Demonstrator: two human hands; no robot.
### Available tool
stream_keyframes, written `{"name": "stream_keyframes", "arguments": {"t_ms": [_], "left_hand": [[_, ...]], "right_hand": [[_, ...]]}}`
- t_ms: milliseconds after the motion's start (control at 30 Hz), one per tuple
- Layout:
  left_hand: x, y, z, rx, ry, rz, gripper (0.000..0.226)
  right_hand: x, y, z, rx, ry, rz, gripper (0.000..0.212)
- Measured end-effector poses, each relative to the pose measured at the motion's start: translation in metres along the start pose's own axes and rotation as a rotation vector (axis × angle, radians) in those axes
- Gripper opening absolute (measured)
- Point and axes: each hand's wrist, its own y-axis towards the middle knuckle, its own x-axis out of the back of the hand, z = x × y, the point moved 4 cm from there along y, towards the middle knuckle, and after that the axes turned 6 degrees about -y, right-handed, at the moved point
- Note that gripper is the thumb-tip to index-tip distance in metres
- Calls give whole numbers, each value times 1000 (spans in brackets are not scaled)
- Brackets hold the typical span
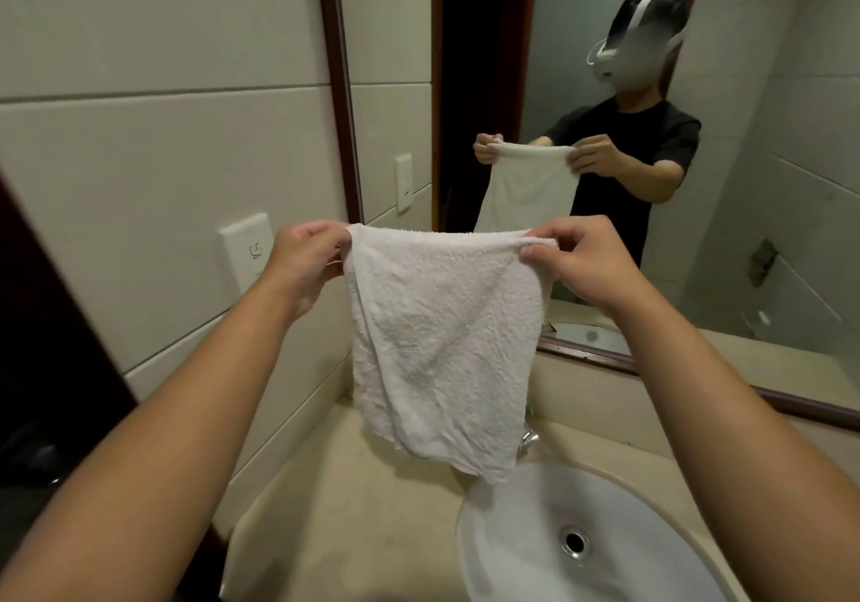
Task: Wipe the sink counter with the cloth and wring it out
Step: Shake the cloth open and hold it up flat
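The white terry cloth [442, 345] hangs spread in the air above the sink [581, 541], its lower corner dangling over the basin's back rim, with the left hand [305, 259] pinching one top corner and the right hand [577, 259] pinching the other. It looks soft, limp and light, likely heavier if wet, so it should bunch and twist easily; gripping both ends in full fists would suit wringing better than corner pinches. The sink holds nothing visible but its drain [576, 542], and the beige counter [335, 499] surrounds it.
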Motion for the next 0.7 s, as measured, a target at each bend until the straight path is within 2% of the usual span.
{"name": "stream_keyframes", "arguments": {"t_ms": [133,233,300,333,400,467,600,700], "left_hand": [[12,10,7,-73,59,91,20],[22,19,9,-119,80,126,33],[28,26,19,-129,221,135,39],[31,30,26,-116,315,131,40],[38,36,45,-61,477,92,33],[46,41,62,-23,532,33,22],[62,45,77,-24,427,-73,27],[78,31,84,-6,336,-78,23]], "right_hand": [[-8,5,-1,-32,68,-2,9],[-14,8,-4,-38,101,36,11],[-25,10,-10,-38,70,97,13],[-33,11,-14,-43,46,132,16],[-54,13,-28,-68,-15,185,36],[-75,17,-43,-116,-90,182,50],[-107,22,-62,-169,-93,148,20],[-121,12,-65,-139,-32,157,21]]}}
